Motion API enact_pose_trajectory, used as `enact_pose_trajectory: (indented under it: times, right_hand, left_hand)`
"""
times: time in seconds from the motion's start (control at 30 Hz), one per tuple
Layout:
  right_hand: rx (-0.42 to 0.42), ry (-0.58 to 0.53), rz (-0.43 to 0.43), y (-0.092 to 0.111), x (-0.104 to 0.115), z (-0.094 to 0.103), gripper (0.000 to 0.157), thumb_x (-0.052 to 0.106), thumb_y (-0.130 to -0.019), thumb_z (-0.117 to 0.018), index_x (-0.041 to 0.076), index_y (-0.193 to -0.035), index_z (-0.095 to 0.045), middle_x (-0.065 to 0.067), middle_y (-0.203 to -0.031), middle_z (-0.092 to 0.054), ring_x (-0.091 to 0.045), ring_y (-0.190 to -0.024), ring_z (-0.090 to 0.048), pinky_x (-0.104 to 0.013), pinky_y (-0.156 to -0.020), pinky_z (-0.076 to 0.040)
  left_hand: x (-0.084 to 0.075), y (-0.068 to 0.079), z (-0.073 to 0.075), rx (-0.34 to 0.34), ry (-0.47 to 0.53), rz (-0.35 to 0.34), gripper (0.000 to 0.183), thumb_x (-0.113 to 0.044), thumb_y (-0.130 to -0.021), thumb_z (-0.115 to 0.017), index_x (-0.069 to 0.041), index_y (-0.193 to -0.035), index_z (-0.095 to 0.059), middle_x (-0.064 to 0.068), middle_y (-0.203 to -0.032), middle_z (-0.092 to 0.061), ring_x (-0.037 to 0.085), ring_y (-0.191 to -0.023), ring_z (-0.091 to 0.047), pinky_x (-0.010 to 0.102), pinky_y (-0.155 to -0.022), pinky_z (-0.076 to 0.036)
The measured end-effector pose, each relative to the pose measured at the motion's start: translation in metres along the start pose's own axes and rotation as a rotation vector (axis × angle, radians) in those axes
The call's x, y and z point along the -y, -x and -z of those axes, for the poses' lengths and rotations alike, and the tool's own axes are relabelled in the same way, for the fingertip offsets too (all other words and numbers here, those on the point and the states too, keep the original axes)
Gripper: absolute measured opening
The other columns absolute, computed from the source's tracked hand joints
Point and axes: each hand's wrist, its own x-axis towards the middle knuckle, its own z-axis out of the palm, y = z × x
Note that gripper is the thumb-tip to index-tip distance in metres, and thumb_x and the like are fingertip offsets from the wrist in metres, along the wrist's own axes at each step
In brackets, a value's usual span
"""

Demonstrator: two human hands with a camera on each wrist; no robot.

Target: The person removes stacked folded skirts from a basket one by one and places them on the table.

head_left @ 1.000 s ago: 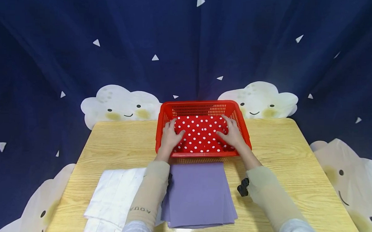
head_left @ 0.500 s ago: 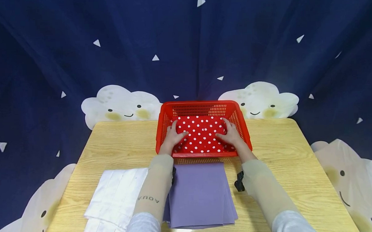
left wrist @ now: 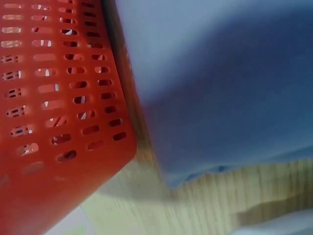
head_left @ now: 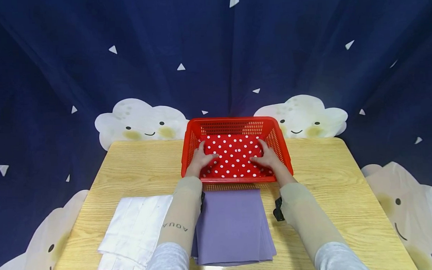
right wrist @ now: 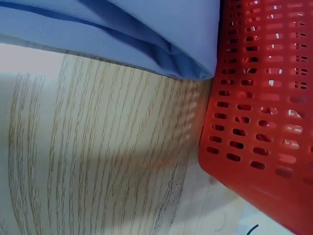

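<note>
Inside a red plastic basket [head_left: 235, 180] lies a folded red cloth with white dots [head_left: 234, 160]. My left hand [head_left: 200, 159] rests at the cloth's left edge, its thumb stretched inward over the top. On the opposite edge is my right hand [head_left: 268, 157], fingers and thumb spread in the same way. Some fingertips are hidden between the cloth and the basket's sides. Neither hand shows in the wrist views, where the basket's slotted wall [left wrist: 63, 98] and purple cloth [right wrist: 161, 29] appear.
Folded purple cloths [head_left: 230, 226] lie in front of the basket, with white folded cloths [head_left: 135, 229] to their left, partly under my left forearm. A wooden table [head_left: 324, 179] carries everything. Behind it hangs a dark blue curtain [head_left: 213, 51] with cloud prints.
My left hand has shifted slightly right and nearer me, its thumb further over the dotted cloth. My right forearm has drawn slightly inward. Basket and cloths stay where they were.
</note>
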Motion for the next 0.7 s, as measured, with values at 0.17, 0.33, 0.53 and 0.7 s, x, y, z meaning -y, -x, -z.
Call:
enact_pose_trajectory:
  times: [0.17,0.33,0.53,0.7]
  right_hand:
    - [0.055,-0.085,-0.068,0.0019,-0.0005,-0.0010,0.088,0.028,-0.083,-0.066,0.024,-0.147,-0.006,-0.025,-0.138,-0.029,-0.040,-0.113,-0.041,-0.039,-0.073,-0.053]
    - [0.065,-0.115,-0.079,0.0024,-0.0002,-0.0020,0.086,0.027,-0.084,-0.064,0.021,-0.148,-0.006,-0.024,-0.140,-0.026,-0.040,-0.117,-0.036,-0.043,-0.086,-0.048]
    - [0.097,-0.172,-0.071,0.0014,0.0009,-0.0019,0.086,0.022,-0.085,-0.062,0.018,-0.148,-0.003,-0.025,-0.142,-0.020,-0.041,-0.122,-0.030,-0.050,-0.096,-0.038]
    - [0.102,-0.200,-0.065,0.0009,0.0001,-0.0018,0.086,0.019,-0.085,-0.062,0.018,-0.148,-0.003,-0.025,-0.144,-0.018,-0.041,-0.125,-0.026,-0.051,-0.101,-0.031]
  left_hand:
    - [0.0005,0.0003,0.0002,0.006,0.015,0.003,0.085,-0.032,-0.078,-0.067,-0.020,-0.145,-0.016,0.017,-0.139,-0.029,0.031,-0.126,-0.028,0.049,-0.099,-0.035]
    - [0.0013,0.0010,0.0010,0.010,0.027,0.007,0.086,-0.032,-0.078,-0.068,-0.020,-0.145,-0.016,0.017,-0.138,-0.032,0.032,-0.126,-0.029,0.049,-0.098,-0.036]
    - [0.0024,0.0008,0.0023,0.025,0.035,0.012,0.082,-0.032,-0.079,-0.065,-0.021,-0.145,-0.018,0.016,-0.138,-0.035,0.032,-0.123,-0.033,0.048,-0.098,-0.036]
    - [0.0032,0.0007,0.0022,0.031,0.035,0.004,0.080,-0.032,-0.078,-0.064,-0.020,-0.144,-0.021,0.017,-0.137,-0.037,0.032,-0.122,-0.035,0.048,-0.099,-0.036]
